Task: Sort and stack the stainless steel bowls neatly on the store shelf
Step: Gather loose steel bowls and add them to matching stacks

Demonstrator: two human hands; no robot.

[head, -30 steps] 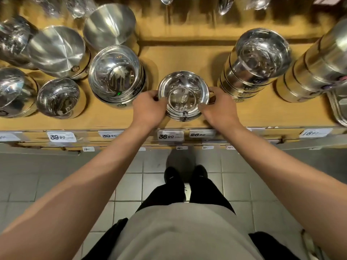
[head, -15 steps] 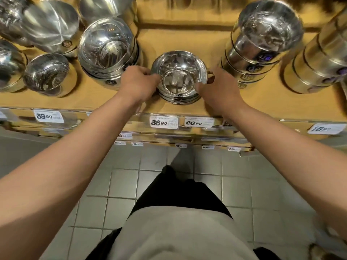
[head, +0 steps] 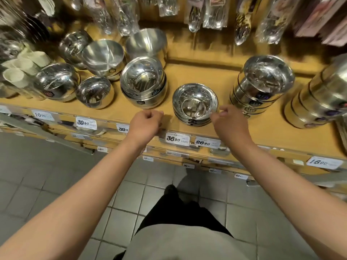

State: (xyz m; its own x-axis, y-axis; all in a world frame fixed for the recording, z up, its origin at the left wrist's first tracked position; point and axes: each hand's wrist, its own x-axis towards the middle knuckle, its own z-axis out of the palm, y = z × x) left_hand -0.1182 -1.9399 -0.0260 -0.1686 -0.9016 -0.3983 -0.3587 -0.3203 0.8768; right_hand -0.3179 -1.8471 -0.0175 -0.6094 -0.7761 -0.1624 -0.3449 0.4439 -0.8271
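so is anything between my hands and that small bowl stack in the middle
Nothing visible. The left hand sits just left of the small bowl stack over bare shelf; the right hand is at its right rim.

Shelf-edge price tags read 39.90 (head: 86, 123), 36.90 (head: 176, 139) just below the left hand's (head: 145, 123) fingers, 26.90 (head: 206, 143), and 16.90 (head: 323, 162).
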